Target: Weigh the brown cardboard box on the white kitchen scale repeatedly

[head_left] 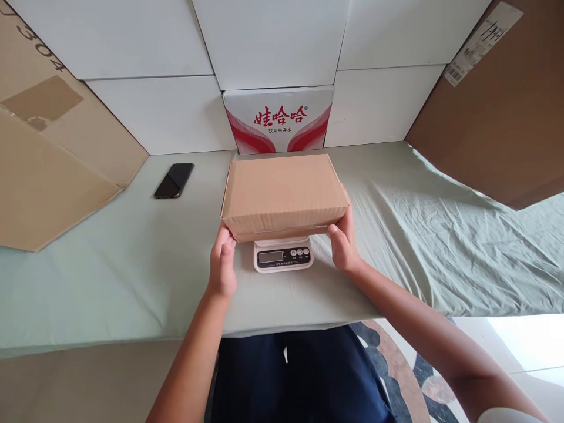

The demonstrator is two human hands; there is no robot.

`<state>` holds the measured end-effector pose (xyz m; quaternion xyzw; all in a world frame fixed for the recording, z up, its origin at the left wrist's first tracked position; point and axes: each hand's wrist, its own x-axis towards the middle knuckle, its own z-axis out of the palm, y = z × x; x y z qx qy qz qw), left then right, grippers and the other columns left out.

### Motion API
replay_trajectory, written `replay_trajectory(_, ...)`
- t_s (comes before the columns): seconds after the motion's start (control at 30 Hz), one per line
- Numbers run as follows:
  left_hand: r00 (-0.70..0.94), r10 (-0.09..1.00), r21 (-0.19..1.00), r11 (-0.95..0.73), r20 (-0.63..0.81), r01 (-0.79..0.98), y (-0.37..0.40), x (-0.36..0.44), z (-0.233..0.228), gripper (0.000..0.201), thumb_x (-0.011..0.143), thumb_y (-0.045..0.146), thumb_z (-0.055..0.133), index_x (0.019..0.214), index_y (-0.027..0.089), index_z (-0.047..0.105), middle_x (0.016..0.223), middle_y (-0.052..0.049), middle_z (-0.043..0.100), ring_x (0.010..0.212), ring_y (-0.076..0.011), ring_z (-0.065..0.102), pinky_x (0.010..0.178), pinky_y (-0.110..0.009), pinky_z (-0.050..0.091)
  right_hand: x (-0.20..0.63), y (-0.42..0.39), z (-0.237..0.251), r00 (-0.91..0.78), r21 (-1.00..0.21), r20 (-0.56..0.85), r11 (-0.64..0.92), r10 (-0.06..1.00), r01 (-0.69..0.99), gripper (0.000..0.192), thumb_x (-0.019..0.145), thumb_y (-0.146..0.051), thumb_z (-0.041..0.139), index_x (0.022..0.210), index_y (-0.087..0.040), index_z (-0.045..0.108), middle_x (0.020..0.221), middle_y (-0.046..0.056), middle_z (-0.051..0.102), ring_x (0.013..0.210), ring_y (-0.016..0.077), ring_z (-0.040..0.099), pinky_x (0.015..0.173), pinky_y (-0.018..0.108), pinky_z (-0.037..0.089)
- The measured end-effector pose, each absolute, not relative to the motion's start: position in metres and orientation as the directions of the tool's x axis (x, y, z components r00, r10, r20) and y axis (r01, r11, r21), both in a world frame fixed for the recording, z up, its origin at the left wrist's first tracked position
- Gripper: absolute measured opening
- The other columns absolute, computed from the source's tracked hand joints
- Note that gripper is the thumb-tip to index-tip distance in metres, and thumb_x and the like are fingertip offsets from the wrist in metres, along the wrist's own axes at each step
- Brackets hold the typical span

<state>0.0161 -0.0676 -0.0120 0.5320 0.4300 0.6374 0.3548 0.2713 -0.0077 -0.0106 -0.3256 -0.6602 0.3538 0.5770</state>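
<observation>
A plain brown cardboard box (284, 191) lies flat over a small white kitchen scale (283, 256), whose dark display and buttons stick out at the near side. My left hand (222, 261) grips the box's near left corner. My right hand (342, 242) grips its near right corner, thumb on the front face. Whether the box rests on the scale or hovers just above it I cannot tell.
A pale green cloth (132, 276) covers the table. A black phone (174, 180) lies at the back left. A red-and-white printed carton (278, 120) stands behind the box. Large cardboard sheets lean at the left (48, 158) and right (502, 111). White panels form the back wall.
</observation>
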Motion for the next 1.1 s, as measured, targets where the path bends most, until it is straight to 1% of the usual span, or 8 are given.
replay_trajectory(0.23, -0.068, 0.918, 0.921, -0.389, 0.39, 0.027, -0.027, 0.002, 0.022, 0.085, 0.09, 0.085, 0.041, 0.15, 0.028, 0.057, 0.162, -0.011, 0.054, 0.158, -0.0345, 0.04, 0.128, -0.047, 0.038, 0.272, 0.028, 0.015, -0.097, -0.794, 0.598, 0.605, 0.796, 0.064, 0.101, 0.085, -0.087, 0.049, 0.167, -0.043, 0.008, 0.18, -0.004, 0.019, 0.168, 0.0363, 0.017, 0.138, 0.062, 0.019)
replay_trajectory(0.37, -0.061, 0.933, 0.935, -0.353, 0.353, 0.018, 0.027, -0.004, 0.028, 0.085, 0.088, 0.088, 0.042, 0.146, 0.029, 0.06, 0.162, -0.009, 0.054, 0.159, -0.0325, 0.04, 0.13, -0.047, 0.034, 0.263, 0.076, 0.025, -0.064, -0.749, 0.65, 0.653, 0.757, 0.113, 0.098, 0.085, -0.087, 0.047, 0.165, -0.046, 0.008, 0.18, -0.007, 0.014, 0.169, 0.0355, 0.012, 0.139, 0.063, 0.013)
replay_trajectory(0.57, -0.174, 0.945, 0.95, -0.296, 0.277, -0.099, 0.078, -0.002, -0.01, 0.089, 0.079, 0.091, 0.052, 0.144, 0.031, 0.061, 0.166, -0.009, 0.049, 0.161, -0.0308, 0.037, 0.13, -0.047, 0.032, 0.245, 0.129, 0.0, -0.031, -0.761, 0.642, 0.641, 0.766, 0.099, 0.09, 0.086, -0.08, 0.051, 0.158, -0.031, 0.026, 0.172, 0.007, 0.031, 0.163, 0.0346, 0.026, 0.138, 0.059, 0.017)
replay_trajectory(0.7, -0.183, 0.961, 0.966, -0.229, 0.206, -0.119, 0.083, -0.007, -0.026, 0.097, 0.074, 0.095, 0.054, 0.145, 0.029, 0.06, 0.168, -0.011, 0.047, 0.159, -0.0325, 0.039, 0.129, -0.049, 0.033, 0.242, 0.135, -0.016, -0.049, -0.796, 0.597, 0.599, 0.801, 0.084, 0.083, 0.087, -0.074, 0.055, 0.153, -0.03, 0.03, 0.167, 0.009, 0.037, 0.158, 0.0336, 0.033, 0.136, 0.059, 0.022)
replay_trajectory(0.83, -0.179, 0.965, 0.97, -0.215, 0.193, -0.112, 0.084, -0.009, -0.027, 0.094, 0.078, 0.093, 0.05, 0.145, 0.029, 0.061, 0.168, -0.01, 0.048, 0.16, -0.0311, 0.039, 0.131, -0.047, 0.031, 0.242, 0.135, -0.022, -0.065, -0.816, 0.571, 0.574, 0.819, 0.065, 0.079, 0.087, -0.071, 0.057, 0.152, -0.032, 0.033, 0.164, 0.009, 0.041, 0.154, 0.0323, 0.04, 0.134, 0.06, 0.027)
replay_trajectory(0.9, -0.2, 0.961, 0.973, -0.211, 0.189, -0.097, 0.085, -0.015, -0.025, 0.093, 0.082, 0.091, 0.046, 0.151, 0.029, 0.056, 0.172, -0.009, 0.041, 0.163, -0.0288, 0.031, 0.133, -0.045, 0.026, 0.247, 0.139, -0.022, -0.042, -0.813, 0.578, 0.58, 0.815, 0.051, 0.081, 0.088, -0.072, 0.055, 0.154, -0.034, 0.03, 0.169, 0.007, 0.036, 0.16, 0.0315, 0.034, 0.135, 0.059, 0.025)
replay_trajectory(1.03, -0.347, 0.908, 0.962, -0.268, 0.236, -0.047, 0.08, -0.045, -0.016, 0.087, 0.097, 0.081, 0.024, 0.164, 0.027, 0.035, 0.181, -0.004, 0.014, 0.168, -0.022, 0.008, 0.137, -0.042, 0.013, 0.273, 0.153, -0.023, 0.142, -0.848, 0.529, 0.526, 0.836, 0.062, 0.085, 0.091, -0.074, 0.045, 0.162, -0.043, 0.011, 0.18, -0.003, 0.011, 0.17, 0.0277, 0.007, 0.136, 0.062, 0.02)
replay_trajectory(1.1, -0.408, 0.882, 0.962, -0.271, 0.234, -0.035, 0.077, -0.061, -0.014, 0.084, 0.1, 0.076, 0.016, 0.167, 0.026, 0.031, 0.181, -0.004, 0.011, 0.168, -0.0207, 0.007, 0.137, -0.043, 0.014, 0.29, 0.159, -0.025, 0.211, -0.89, 0.455, 0.451, 0.865, 0.067, 0.087, 0.091, -0.075, 0.044, 0.164, -0.045, 0.006, 0.181, -0.005, 0.006, 0.171, 0.0269, 0.005, 0.135, 0.063, 0.021)
